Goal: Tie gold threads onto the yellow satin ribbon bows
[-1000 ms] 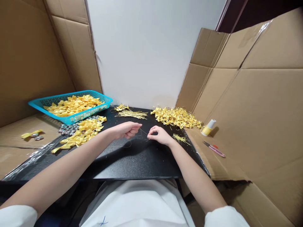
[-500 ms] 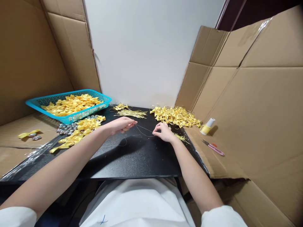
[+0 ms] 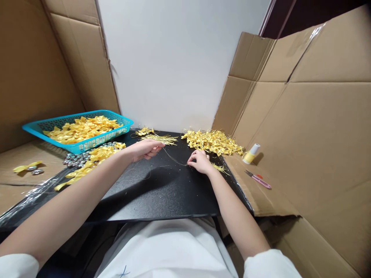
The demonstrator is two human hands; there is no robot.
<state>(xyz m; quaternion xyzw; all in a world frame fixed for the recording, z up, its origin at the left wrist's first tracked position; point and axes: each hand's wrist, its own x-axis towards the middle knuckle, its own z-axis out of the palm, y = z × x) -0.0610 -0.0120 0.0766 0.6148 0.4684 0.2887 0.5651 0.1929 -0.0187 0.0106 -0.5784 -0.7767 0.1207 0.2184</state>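
Note:
Over the black board (image 3: 162, 193), my left hand (image 3: 144, 148) and my right hand (image 3: 199, 161) each pinch one end of a thin gold thread (image 3: 174, 158) that sags between them. My right hand rests on the board beside a small tuft of gold strands (image 3: 219, 168). A bundle of cut gold threads (image 3: 160, 139) lies just beyond my left hand. Yellow ribbon bows (image 3: 92, 158) are strewn on the board to the left.
A teal basket (image 3: 87, 144) full of yellow bows stands at the back left, silver buttons (image 3: 72, 158) beside it. A heap of finished gold bows (image 3: 213, 142) lies at the back right. A yellow thread spool (image 3: 251, 154) and pink scissors (image 3: 257, 179) lie on cardboard, right. Cardboard walls surround.
My hands have drawn apart, stretching the thread out between them. The right hand moved right and farther back toward the tuft; the left shifted slightly left.

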